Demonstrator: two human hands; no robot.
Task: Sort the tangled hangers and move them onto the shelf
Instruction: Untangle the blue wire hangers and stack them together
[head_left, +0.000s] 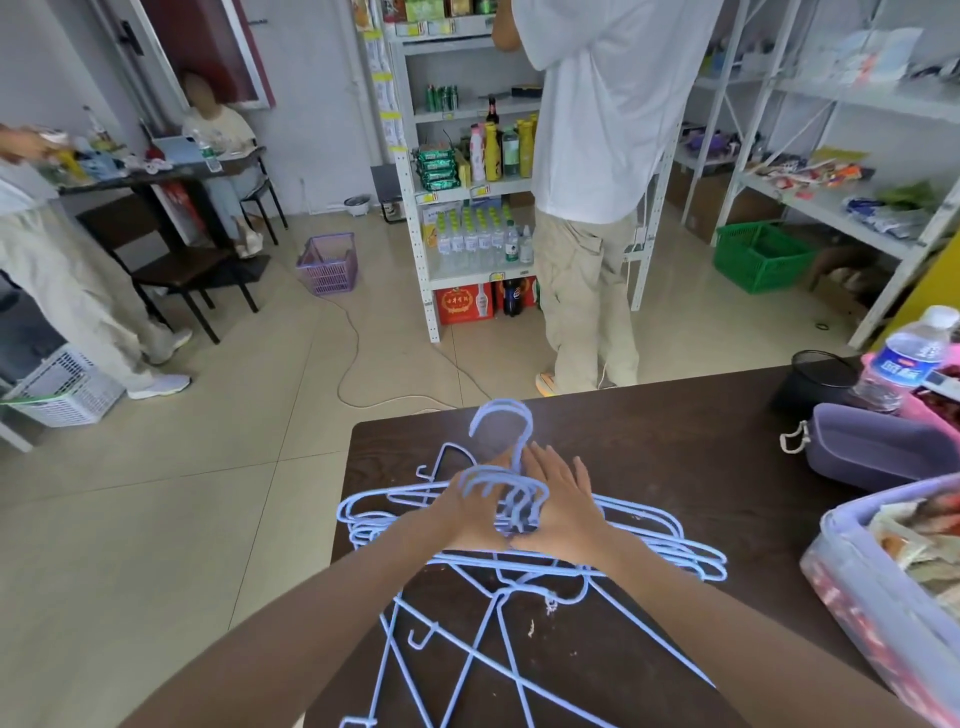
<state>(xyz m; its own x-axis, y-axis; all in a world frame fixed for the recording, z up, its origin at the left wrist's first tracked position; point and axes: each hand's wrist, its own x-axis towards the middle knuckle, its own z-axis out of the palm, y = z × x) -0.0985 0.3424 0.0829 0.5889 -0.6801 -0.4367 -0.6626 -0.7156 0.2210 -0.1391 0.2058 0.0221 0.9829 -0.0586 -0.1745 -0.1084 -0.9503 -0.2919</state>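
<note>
Several light blue wire hangers (670, 540) lie in a tangled heap on a dark brown table (675, 447). A bunch of them is stacked with hooks together at the middle. My left hand (470, 512) and my right hand (563, 501) press side by side on that bunch, fingers around the hook necks. One hook (501, 421) sticks up beyond my fingers. More hangers (467, 660) spread loose toward the near edge, crossing under my forearms. White metal shelves (415, 208) stand across the floor.
A person in a white shirt (597, 156) stands at the shelves just past the table. On the table's right are a purple pouch (878, 447), a water bottle (904, 358), a black cup (815, 379) and a clear bin (883, 582). A cable (358, 332) crosses the floor.
</note>
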